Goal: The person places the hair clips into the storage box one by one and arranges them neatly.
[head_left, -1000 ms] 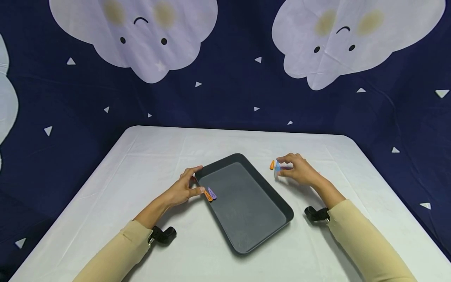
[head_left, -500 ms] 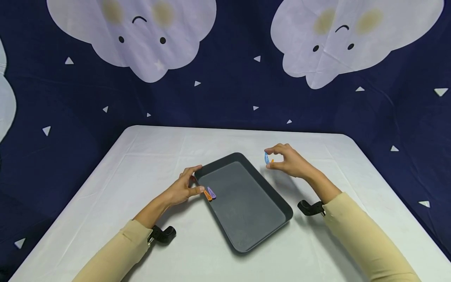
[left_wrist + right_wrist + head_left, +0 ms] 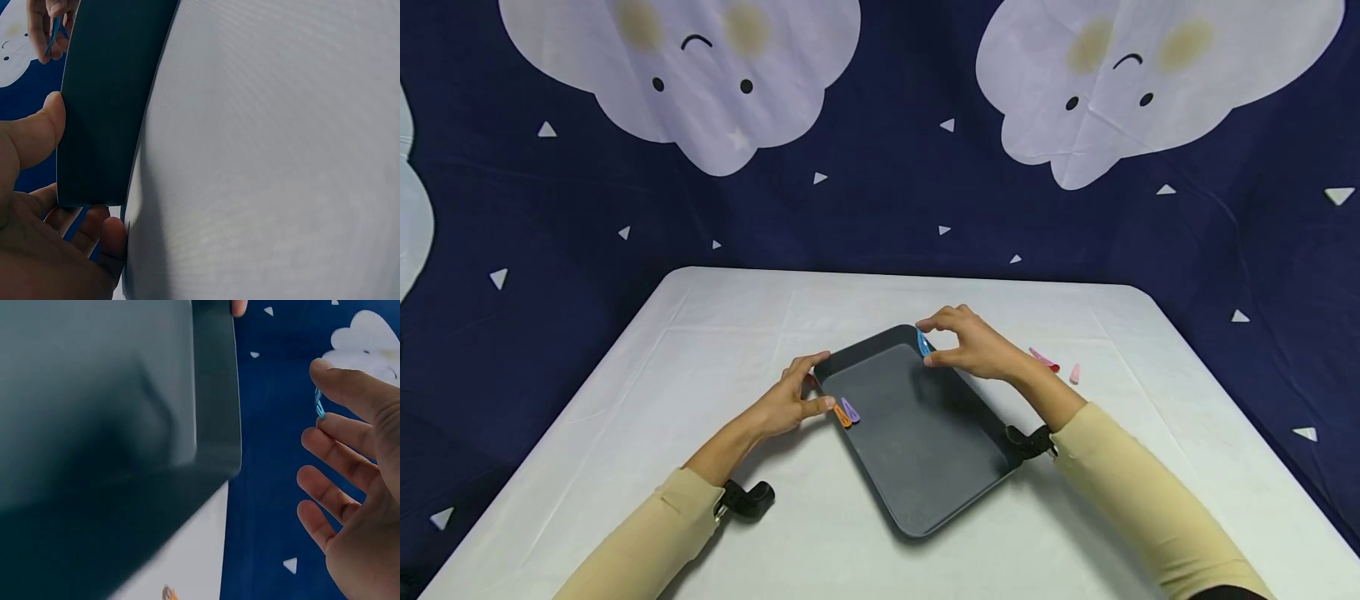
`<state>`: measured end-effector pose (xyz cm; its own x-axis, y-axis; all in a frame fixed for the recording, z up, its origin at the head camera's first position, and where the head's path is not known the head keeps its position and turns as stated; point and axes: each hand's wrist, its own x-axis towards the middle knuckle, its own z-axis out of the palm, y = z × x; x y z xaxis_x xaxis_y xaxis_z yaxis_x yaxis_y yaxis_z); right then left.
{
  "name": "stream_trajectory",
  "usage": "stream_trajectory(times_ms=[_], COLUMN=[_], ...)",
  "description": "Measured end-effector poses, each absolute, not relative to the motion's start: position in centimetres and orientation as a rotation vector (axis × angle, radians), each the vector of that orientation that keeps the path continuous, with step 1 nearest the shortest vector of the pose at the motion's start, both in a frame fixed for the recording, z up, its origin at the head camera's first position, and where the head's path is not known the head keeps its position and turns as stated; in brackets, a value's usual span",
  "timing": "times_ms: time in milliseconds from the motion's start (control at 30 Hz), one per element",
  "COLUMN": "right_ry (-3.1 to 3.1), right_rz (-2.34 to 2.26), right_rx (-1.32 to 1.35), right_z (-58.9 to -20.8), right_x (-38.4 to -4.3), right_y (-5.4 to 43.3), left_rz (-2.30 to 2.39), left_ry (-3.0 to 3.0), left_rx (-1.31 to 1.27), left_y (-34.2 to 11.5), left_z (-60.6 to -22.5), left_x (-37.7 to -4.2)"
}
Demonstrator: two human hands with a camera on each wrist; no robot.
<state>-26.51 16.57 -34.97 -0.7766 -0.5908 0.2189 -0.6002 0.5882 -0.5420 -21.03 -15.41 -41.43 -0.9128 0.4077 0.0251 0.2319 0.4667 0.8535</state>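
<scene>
A dark grey baking tray (image 3: 917, 450) lies at a slant on the white table. My left hand (image 3: 790, 400) grips its left corner; in the left wrist view the thumb (image 3: 50, 122) is at the rim, the other fingers around the corner. Between the thumb and index fingertip of my right hand (image 3: 973, 346), a blue snap hair clip (image 3: 922, 342) is pinched, over the tray's back right edge. The right wrist view has the clip (image 3: 319, 403) upright, the remaining fingers spread. An orange hair clip (image 3: 842, 415) and a purple one (image 3: 851, 410) lie in the tray beside my left thumb.
On the table right of the tray lie a red-pink hair clip (image 3: 1045, 360) and a light pink one (image 3: 1075, 374), close to my right forearm. An orange clip (image 3: 169, 593) shows at the bottom of the right wrist view. A dark blue cloud-print cloth (image 3: 887, 208) hangs behind the table.
My right hand has lifted the blue hair clip off the table and carried it left to above the tray's edge. The left hand and the tray have stayed in place.
</scene>
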Motion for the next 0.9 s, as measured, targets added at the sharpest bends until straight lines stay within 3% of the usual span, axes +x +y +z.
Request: stream_trajectory(times_ms=[900], right_ry=[-2.848], right_rz=[0.768], right_rx=[1.257], right_z=[-37.0], right_x=[-25.9], right_y=[9.9], left_rz=[1.445], left_ry=[2.495], left_rx=[0.522], left_y=[-15.2], left_z=[-41.2], left_x=[-20.8])
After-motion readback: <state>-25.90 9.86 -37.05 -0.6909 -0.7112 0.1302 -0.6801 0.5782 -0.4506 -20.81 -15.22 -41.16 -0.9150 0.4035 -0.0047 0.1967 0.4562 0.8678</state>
